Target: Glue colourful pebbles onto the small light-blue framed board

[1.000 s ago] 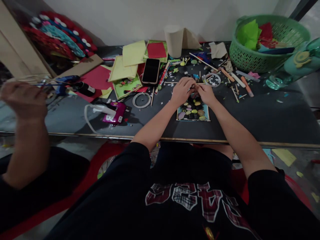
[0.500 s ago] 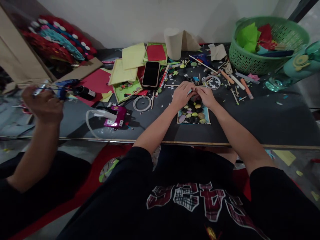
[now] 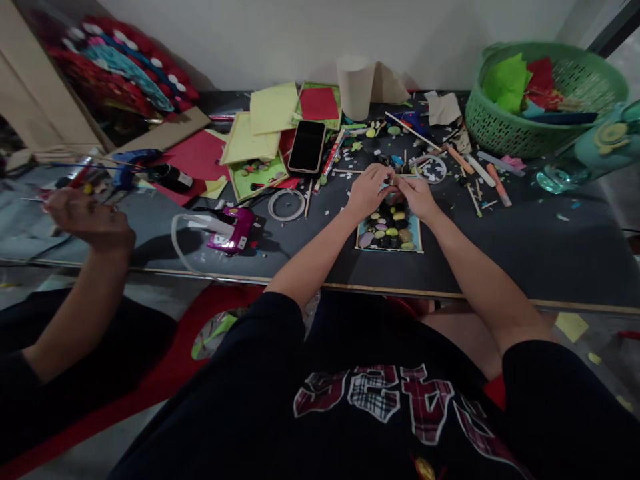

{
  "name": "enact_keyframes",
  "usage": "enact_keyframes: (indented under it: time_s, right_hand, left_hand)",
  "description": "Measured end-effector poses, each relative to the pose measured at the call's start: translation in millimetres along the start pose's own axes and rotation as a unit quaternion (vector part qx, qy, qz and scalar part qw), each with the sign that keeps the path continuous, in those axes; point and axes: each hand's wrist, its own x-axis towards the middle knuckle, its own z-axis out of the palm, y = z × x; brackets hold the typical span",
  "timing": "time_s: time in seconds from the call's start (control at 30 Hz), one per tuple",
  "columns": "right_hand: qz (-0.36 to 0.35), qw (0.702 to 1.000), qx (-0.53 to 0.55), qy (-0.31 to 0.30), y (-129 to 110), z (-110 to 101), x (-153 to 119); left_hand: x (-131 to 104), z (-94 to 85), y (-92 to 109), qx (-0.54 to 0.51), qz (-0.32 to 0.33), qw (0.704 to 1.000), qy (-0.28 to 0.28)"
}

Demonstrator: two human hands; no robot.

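A small blue-backed panel [image 3: 364, 248] with a thin pale frame lies on the table in front of me, covered with coloured pebbles [image 3: 383, 226]. Over its far part, my left hand [image 3: 370, 189] and my right hand [image 3: 416, 195] meet fingertip to fingertip. Fingers on both sides are curled in a pinch. Whatever sits between them is hidden or too small to name. Black, purple, yellow and green pebbles show below my hands, while the panel's upper middle is covered by them.
To the left, a co-worker's hand [image 3: 90, 217] is raised over the table. A purple device [image 3: 235, 230], a phone [image 3: 307, 148], a tape ring [image 3: 286, 205] and paper sheets [image 3: 273, 110] lie around. Behind stand a paper cup [image 3: 355, 87], a green basket [image 3: 505, 137] and a teal bottle [image 3: 595, 153].
The whole view has shifted slightly. My hands stay together over the pebble panel with little visible movement. The co-worker's hand at left has lowered a little.
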Motion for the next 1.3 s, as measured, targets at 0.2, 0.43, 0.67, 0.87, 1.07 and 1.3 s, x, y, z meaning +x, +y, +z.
enact_keyframes:
  time_s: [0.2,0.43,0.67,0.87,1.07,1.3]
  right_hand:
    - [-0.009,1.0,0.028,0.001,4,2,2]
    - [-0.014,1.0,0.025,-0.005,1,1,0]
    - [-0.054,0.998,-0.03,0.0,-1,-3,-2]
    - [-0.057,0.997,-0.04,0.025,-1,-4,-3]
    - [-0.055,0.995,-0.069,0.052,3,-6,-1]
    - [-0.059,0.996,-0.042,0.052,0,-4,-3]
  left_hand:
    - [-1,0.0,-2,-0.013,-0.005,1.0,-0.014]
    - [-3,2.2,-5,-0.021,-0.023,0.999,-0.009]
    - [-4,7.3,-5,-0.018,-0.03,0.999,-0.014]
    - [-1,0.8,2,-0.006,-0.036,0.999,-0.026]
    - [1,-4.5,3,-0.006,-0.021,1.0,-0.01]
    - [-1,5.2,-7,-0.044,-0.041,0.998,-0.001]
